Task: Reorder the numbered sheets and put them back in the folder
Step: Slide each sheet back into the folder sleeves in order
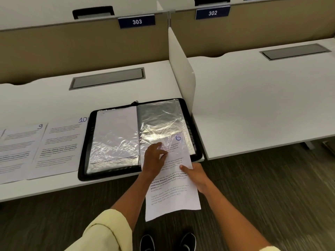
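We see the white desk filling the left half of the frame, with the open black folder at centre and the sheets marked 10 and 9 lying flat at its left. Sheet 6 sits lower centre, its top end inside the folder's right plastic sleeve — the rest hangs past the desk edge. Our left hand pinches the sleeve's mouth with curled fingers, while the right hand grips the sheet's right edge, thumb on top.

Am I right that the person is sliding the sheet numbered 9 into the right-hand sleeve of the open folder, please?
Not quite: the head view shows the sheet going into the right-hand sleeve of the open folder is numbered 6. Sheet 9 lies on the desk to the left.
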Demonstrator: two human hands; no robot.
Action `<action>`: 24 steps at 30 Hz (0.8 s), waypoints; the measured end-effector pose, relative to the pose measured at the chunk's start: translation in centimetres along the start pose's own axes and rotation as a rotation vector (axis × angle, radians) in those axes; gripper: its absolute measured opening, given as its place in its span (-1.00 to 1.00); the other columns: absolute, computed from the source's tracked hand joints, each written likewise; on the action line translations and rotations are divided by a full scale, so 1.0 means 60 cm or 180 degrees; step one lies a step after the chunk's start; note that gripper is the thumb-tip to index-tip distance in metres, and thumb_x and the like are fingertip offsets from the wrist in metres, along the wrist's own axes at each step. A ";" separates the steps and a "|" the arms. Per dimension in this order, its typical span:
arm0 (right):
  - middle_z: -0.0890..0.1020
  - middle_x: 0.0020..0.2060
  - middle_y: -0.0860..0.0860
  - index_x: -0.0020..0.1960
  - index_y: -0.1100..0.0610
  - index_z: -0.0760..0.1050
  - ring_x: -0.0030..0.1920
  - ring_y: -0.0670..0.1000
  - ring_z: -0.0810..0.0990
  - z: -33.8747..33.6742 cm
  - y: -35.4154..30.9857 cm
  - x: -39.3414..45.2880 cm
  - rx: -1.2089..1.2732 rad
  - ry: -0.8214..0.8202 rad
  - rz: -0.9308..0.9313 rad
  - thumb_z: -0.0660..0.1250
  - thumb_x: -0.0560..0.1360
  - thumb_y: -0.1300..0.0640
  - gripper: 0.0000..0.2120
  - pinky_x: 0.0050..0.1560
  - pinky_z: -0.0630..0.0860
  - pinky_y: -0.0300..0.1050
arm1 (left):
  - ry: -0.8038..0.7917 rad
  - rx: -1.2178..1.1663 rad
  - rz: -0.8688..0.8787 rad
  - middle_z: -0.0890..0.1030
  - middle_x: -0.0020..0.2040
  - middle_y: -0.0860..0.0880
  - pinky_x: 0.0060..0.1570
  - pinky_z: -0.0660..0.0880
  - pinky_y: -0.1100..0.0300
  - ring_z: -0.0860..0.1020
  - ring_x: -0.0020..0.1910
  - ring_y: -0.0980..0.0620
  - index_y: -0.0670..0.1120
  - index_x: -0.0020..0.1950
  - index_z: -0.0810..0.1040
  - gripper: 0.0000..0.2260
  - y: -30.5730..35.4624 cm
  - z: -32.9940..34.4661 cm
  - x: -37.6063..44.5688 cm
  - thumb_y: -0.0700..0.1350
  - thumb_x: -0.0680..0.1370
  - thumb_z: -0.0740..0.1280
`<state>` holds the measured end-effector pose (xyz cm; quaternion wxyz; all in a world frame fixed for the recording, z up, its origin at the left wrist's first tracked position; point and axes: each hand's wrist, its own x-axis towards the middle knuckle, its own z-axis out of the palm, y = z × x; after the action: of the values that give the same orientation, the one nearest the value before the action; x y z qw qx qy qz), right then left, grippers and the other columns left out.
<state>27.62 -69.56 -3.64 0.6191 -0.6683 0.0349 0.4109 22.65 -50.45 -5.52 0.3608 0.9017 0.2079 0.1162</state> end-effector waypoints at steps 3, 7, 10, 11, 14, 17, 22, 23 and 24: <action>0.72 0.02 0.11 0.13 0.11 0.61 -0.01 0.12 0.73 0.003 -0.005 0.009 0.0054 0.0047 0.0057 0.37 0.60 0.19 -0.87 0.10 0.64 0.14 | 0.0017 0.0041 -0.0012 0.48 0.36 -0.06 0.37 0.30 0.09 0.38 0.37 -0.02 -0.11 0.07 0.68 -0.87 0.006 -0.003 0.000 -0.15 0.56 0.40; 0.72 0.04 0.12 0.17 0.16 0.61 0.02 0.12 0.72 0.000 -0.008 0.010 0.0015 0.0030 0.0024 0.38 0.59 0.18 -0.83 0.09 0.65 0.10 | -0.0038 0.0010 -0.0005 0.46 0.40 -0.07 0.41 0.26 0.07 0.34 0.41 -0.04 -0.09 0.11 0.66 -0.85 0.004 -0.007 0.002 -0.17 0.56 0.40; 0.72 0.04 0.13 0.18 0.18 0.60 0.01 0.11 0.72 -0.008 0.000 -0.002 0.0018 0.0021 0.0125 0.42 0.56 0.14 -0.78 0.03 0.67 0.06 | -0.0108 0.0059 0.0073 0.46 0.41 -0.09 0.44 0.25 -0.03 0.34 0.42 -0.08 -0.07 0.18 0.63 -0.78 -0.003 -0.005 0.003 -0.19 0.54 0.40; 0.72 0.03 0.12 0.16 0.18 0.60 -0.01 0.10 0.73 -0.012 0.003 -0.008 -0.0023 0.0016 0.0167 0.43 0.55 0.12 -0.78 -0.02 0.67 0.02 | -0.0131 0.0068 0.0110 0.46 0.41 -0.10 0.43 0.25 -0.06 0.34 0.42 -0.10 -0.07 0.18 0.63 -0.78 -0.005 -0.005 0.003 -0.19 0.54 0.40; 0.73 -0.01 0.10 0.12 0.18 0.60 -0.06 0.06 0.74 -0.018 0.013 -0.027 -0.0072 0.0054 0.0247 0.47 0.52 0.08 -0.76 -0.13 0.66 -0.08 | -0.0207 0.0164 0.0174 0.47 0.39 -0.13 0.42 0.27 -0.09 0.36 0.41 -0.14 -0.08 0.14 0.64 -0.82 -0.010 -0.003 0.004 -0.18 0.55 0.39; 0.74 -0.02 0.07 0.14 0.15 0.59 -0.04 0.07 0.74 -0.024 0.029 -0.041 -0.0121 0.0065 0.0342 0.51 0.48 0.02 -0.68 0.04 0.67 0.06 | -0.0251 0.0200 0.0235 0.49 0.37 -0.17 0.41 0.27 -0.10 0.38 0.39 -0.18 -0.09 0.11 0.66 -0.84 -0.015 -0.003 0.003 -0.19 0.54 0.39; 0.74 -0.01 0.07 0.17 0.17 0.59 -0.01 0.08 0.73 -0.025 0.055 -0.070 -0.0014 0.0142 0.0400 0.52 0.46 -0.03 -0.61 0.11 0.64 0.13 | -0.0384 0.0420 0.0369 0.49 0.38 -0.16 0.39 0.26 -0.07 0.38 0.39 -0.18 -0.08 0.14 0.65 -0.82 -0.017 -0.013 0.006 -0.17 0.55 0.39; 0.74 -0.01 0.07 0.17 0.18 0.58 -0.01 0.08 0.73 -0.024 0.061 -0.078 0.0030 0.0203 0.0397 0.52 0.46 -0.03 -0.61 0.10 0.65 0.12 | -0.0404 0.0428 0.0392 0.49 0.38 -0.15 0.39 0.25 -0.05 0.38 0.39 -0.17 -0.09 0.14 0.65 -0.82 -0.017 -0.015 0.006 -0.17 0.55 0.39; 0.74 -0.02 0.07 0.16 0.18 0.59 -0.01 0.07 0.73 -0.022 0.068 -0.085 0.0067 0.0255 0.0393 0.52 0.46 -0.04 -0.60 0.10 0.65 0.11 | -0.0416 0.0428 0.0407 0.49 0.38 -0.15 0.38 0.24 -0.03 0.38 0.39 -0.17 -0.09 0.14 0.65 -0.83 -0.017 -0.017 0.008 -0.16 0.56 0.38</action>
<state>22.68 -73.99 -4.00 0.5977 -0.6743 0.1050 0.4209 22.38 -48.94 -5.48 0.3041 0.9410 0.1333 0.0658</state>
